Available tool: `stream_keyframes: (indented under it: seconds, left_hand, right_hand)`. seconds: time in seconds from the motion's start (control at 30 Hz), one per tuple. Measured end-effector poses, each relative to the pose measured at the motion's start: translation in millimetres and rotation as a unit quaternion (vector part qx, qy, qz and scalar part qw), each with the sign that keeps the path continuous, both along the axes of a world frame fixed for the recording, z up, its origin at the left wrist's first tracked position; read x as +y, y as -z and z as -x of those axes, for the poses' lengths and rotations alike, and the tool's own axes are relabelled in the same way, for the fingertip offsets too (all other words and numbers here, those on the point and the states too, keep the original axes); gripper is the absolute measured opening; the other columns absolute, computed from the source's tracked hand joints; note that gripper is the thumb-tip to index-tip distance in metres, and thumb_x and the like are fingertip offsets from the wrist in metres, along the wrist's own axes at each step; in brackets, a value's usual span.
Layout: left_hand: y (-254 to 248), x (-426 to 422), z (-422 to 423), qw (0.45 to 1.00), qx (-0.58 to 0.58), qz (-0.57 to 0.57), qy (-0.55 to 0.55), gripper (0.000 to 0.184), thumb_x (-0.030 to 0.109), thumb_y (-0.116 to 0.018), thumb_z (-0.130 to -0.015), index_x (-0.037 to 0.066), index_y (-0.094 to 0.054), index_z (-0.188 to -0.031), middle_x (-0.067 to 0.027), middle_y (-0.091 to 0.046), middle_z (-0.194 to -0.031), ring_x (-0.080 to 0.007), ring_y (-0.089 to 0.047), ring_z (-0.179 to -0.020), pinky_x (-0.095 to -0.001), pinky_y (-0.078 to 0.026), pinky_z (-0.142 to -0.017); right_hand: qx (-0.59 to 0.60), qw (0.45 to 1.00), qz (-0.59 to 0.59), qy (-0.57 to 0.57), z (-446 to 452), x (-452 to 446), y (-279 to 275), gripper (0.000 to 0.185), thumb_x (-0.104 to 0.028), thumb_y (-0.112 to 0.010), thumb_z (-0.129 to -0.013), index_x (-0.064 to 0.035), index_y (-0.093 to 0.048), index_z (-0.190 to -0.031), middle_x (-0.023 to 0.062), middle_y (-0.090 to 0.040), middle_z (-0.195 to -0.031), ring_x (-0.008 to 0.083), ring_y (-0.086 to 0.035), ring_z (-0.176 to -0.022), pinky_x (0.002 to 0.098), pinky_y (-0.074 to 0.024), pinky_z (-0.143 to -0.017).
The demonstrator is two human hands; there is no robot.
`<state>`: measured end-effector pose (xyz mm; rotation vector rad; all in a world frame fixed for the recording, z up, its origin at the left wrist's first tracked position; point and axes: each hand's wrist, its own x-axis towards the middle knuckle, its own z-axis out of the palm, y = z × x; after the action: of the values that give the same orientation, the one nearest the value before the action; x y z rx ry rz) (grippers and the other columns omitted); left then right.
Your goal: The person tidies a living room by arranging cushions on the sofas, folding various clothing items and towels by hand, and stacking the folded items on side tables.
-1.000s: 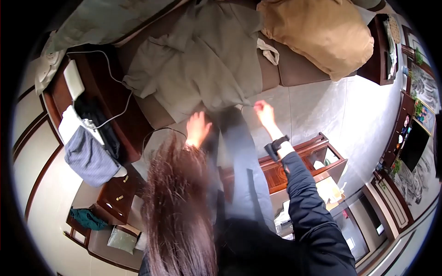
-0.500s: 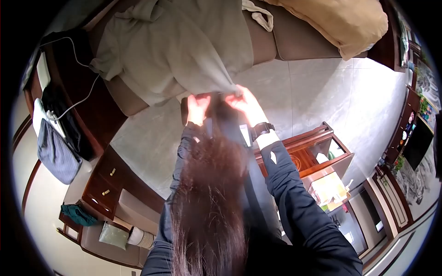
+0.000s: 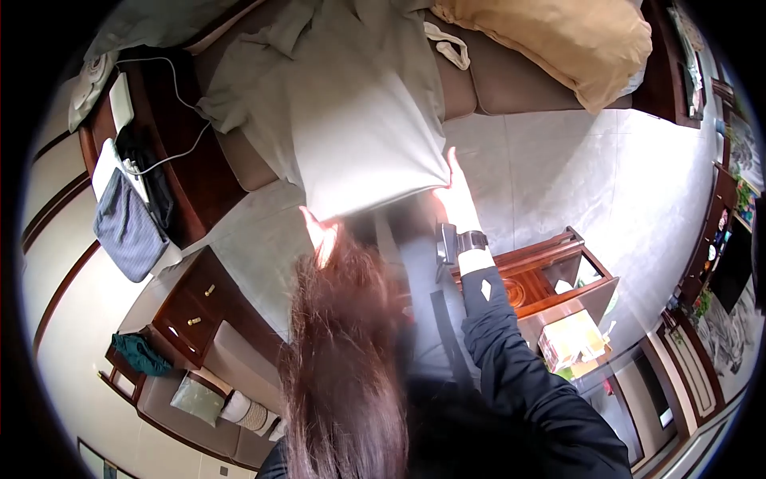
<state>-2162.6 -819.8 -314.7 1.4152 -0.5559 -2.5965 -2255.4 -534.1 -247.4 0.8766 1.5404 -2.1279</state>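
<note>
A grey-green garment (image 3: 359, 120) lies over the brown sofa seat (image 3: 511, 80), its near edge pulled out over the sofa's front. My left hand (image 3: 321, 238) is closed on the left corner of that edge, its wrist hidden by long hair. At the right corner my right hand (image 3: 455, 191) grips the same edge, thumb and fingers around the fabric; a dark watch is on the wrist. Between the two hands the edge is stretched nearly straight.
A tan cushion (image 3: 558, 40) and a white strap (image 3: 448, 45) lie on the sofa. Left, a dark wooden side table (image 3: 171, 120) bears a white cable and clothes. A wooden table (image 3: 535, 279) with a box (image 3: 573, 342) stands at the lower right.
The hands have moved apart and drawn the garment's near edge toward me, from bunched to spread. Earlier, the hands were empty near the cloth. The view has shifted.
</note>
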Motion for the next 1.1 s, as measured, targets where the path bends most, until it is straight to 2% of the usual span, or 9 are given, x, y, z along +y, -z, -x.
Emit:
stream_keyframes:
  seconds: [0.13,0.2,0.33,0.43,0.6,0.77,0.87,0.93,1.1]
  left_hand:
    - [0,-36,-51,0.896,0.063,0.322,0.298,0.035,0.025,-0.047,-0.088,0.004,-0.053,-0.116,-0.0117,-0.055,-0.120,-0.0251,-0.053,-0.104,-0.0425,-0.043,-0.092]
    - [43,-84,-72,0.989,-0.054,0.136,0.004,0.044,0.039,-0.053,-0.089,0.006,-0.054,-0.118,-0.0108,-0.057,-0.119,-0.0255,-0.053,-0.108,-0.0478,-0.040,-0.095]
    - [-74,-86,-14,0.989,-0.099,0.080,-0.069,0.040,0.039,-0.052,-0.090,0.008,-0.056,-0.115,-0.0070,-0.059,-0.116,-0.0250,-0.054,-0.109,-0.0467,-0.041,-0.094]
    - [-39,-106,-58,0.946,-0.111,0.281,0.120,0.041,0.035,-0.052,-0.091,0.003,-0.055,-0.116,-0.0081,-0.061,-0.111,-0.0218,-0.057,-0.103,-0.0360,-0.046,-0.086]
    - [-33,-124,-71,0.995,-0.069,0.071,-0.005,0.032,0.024,-0.043,-0.096,0.001,-0.054,-0.115,-0.0087,-0.061,-0.112,-0.0190,-0.058,-0.096,-0.0298,-0.047,-0.085]
    - [30,-167,-130,0.941,-0.195,-0.074,0.266,0.027,0.029,-0.051,-0.093,0.006,-0.056,-0.105,-0.0052,-0.056,-0.082,-0.0090,-0.050,-0.065,-0.0198,-0.044,-0.060]
    - [33,-136,-119,0.844,-0.312,0.237,0.365,0.020,0.027,-0.056,-0.089,0.008,-0.057,-0.094,-0.0038,-0.055,-0.076,-0.0092,-0.049,-0.063,-0.0169,-0.040,-0.055]
    - [-7,-104,-57,0.961,-0.273,-0.012,-0.027,0.017,0.024,-0.056,-0.088,0.008,-0.058,-0.093,-0.0033,-0.056,-0.077,-0.0104,-0.052,-0.065,-0.0180,-0.042,-0.055]
    - [5,-113,-62,0.781,-0.424,0.268,0.373,0.022,0.022,-0.058,-0.086,0.003,-0.056,-0.096,-0.0101,-0.059,-0.088,-0.0220,-0.057,-0.081,-0.0314,-0.046,-0.072]
  right_hand:
    - [0.051,0.984,-0.103,-0.133,-9,29,64,0.049,0.004,-0.056,-0.079,0.0021,-0.043,-0.127,0.0093,-0.057,-0.117,0.0174,-0.056,-0.101,0.0268,-0.0428,-0.089]
    - [-0.072,0.966,0.190,0.159,11,46,75,0.035,-0.009,-0.055,-0.083,0.0008,-0.050,-0.116,0.0102,-0.060,-0.112,0.0200,-0.057,-0.102,0.0294,-0.0426,-0.090]
    - [0.014,0.892,0.347,0.290,20,72,46,0.031,-0.029,-0.050,-0.091,-0.0020,-0.058,-0.103,0.0105,-0.063,-0.104,0.0216,-0.057,-0.101,0.0337,-0.0425,-0.091]
    - [-0.010,0.915,0.310,0.258,13,71,30,0.022,-0.023,-0.054,-0.088,-0.0038,-0.059,-0.097,0.0084,-0.063,-0.097,0.0201,-0.057,-0.094,0.0340,-0.0441,-0.086]
    - [-0.134,0.984,0.098,0.062,3,86,0,0.009,-0.013,-0.062,-0.082,-0.0067,-0.060,-0.087,0.0049,-0.062,-0.085,0.0176,-0.057,-0.083,0.0345,-0.0469,-0.079]
    - [-0.257,0.956,0.099,0.099,-3,109,27,0.008,-0.006,-0.068,-0.078,-0.0087,-0.060,-0.079,0.0020,-0.061,-0.074,0.0152,-0.056,-0.072,0.0349,-0.0490,-0.071]
    - [-0.259,0.922,0.191,0.217,-5,99,36,0.009,-0.007,-0.066,-0.080,-0.0053,-0.059,-0.085,0.0029,-0.059,-0.073,0.0136,-0.056,-0.069,0.0332,-0.0485,-0.067]
    - [-0.113,0.983,0.078,0.119,-29,104,51,0.025,-0.005,-0.064,-0.082,-0.0024,-0.054,-0.105,0.0052,-0.059,-0.083,0.0132,-0.057,-0.073,0.0287,-0.0472,-0.069]
    - [-0.174,0.904,-0.021,0.390,-20,92,89,0.035,0.000,-0.057,-0.084,-0.0011,-0.051,-0.118,0.0058,-0.060,-0.087,0.0114,-0.054,-0.060,0.0279,-0.0466,-0.055]
